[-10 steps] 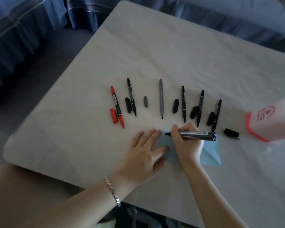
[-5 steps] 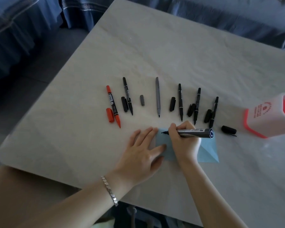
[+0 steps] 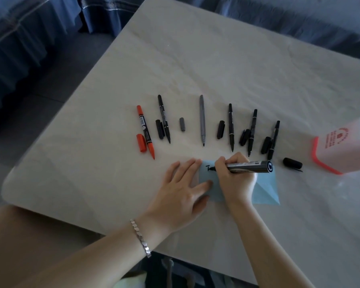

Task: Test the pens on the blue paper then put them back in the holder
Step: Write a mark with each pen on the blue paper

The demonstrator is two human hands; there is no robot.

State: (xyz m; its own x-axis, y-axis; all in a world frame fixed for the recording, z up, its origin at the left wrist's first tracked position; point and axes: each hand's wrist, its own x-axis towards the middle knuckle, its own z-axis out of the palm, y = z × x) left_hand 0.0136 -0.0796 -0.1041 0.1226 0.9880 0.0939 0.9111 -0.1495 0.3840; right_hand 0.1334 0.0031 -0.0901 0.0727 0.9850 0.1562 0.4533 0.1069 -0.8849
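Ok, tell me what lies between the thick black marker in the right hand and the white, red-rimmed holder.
Only a loose black cap lies on the pale table between the thick black marker, gripped by the right hand, and the white, red-rimmed holder. It lies flat, so a lifted path looks clear.

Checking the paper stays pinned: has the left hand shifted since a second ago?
No. The left hand still lies flat on the blue paper's left edge, equally far from the red pen's tip.
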